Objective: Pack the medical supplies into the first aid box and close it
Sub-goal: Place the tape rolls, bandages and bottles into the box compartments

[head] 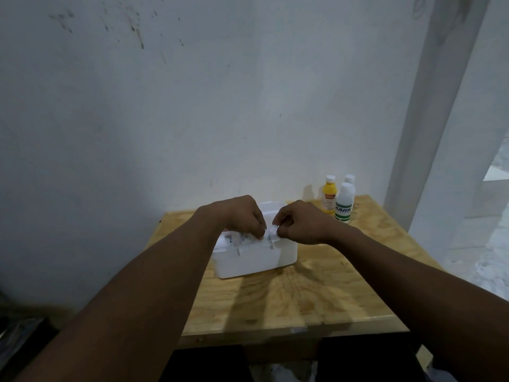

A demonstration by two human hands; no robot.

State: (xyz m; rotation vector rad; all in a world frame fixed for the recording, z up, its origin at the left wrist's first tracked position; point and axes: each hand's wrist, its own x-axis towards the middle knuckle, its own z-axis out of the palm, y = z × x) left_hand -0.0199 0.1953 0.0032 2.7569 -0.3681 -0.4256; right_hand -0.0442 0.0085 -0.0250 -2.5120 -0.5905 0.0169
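A white plastic first aid box (pixel 256 260) stands on the wooden table (pixel 316 293), near its back left part. Both my hands are over the top of the box. My left hand (pixel 242 216) has its fingers curled down at the box's top edge, touching something white there. My right hand (pixel 300 224) pinches a small white piece (pixel 273 231), which looks like the box's latch or a tab. Papers or packets with print show faintly inside or under the box top at the left. Three bottles stand at the back right: a yellow bottle (pixel 329 198) and two white bottles (pixel 344 204).
A white wall runs right behind the table. A white post (pixel 440 111) rises to the right of the table. The floor at the left is dark with dim objects on it. The table's front edge is close to my body.
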